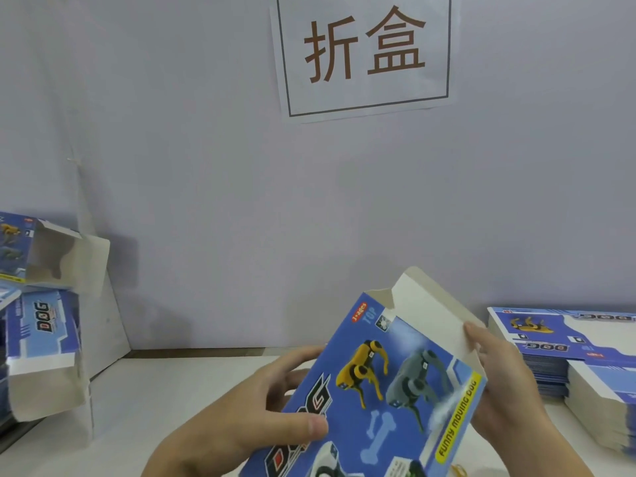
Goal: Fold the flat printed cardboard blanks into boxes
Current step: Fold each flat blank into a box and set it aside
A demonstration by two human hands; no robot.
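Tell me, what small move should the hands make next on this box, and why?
Probably fold the open white top flap down to close the box. The box is already formed, the right hand pinches that flap's edge, and the left hand steadies the printed face.

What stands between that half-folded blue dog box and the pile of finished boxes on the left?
Nothing visible. The blue printed cardboard box is held by the left hand and right hand, and only bare white tabletop lies between it and the folded boxes at left.

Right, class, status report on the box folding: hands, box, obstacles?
Both hands grip the box. Top flap open. Nothing in the way.
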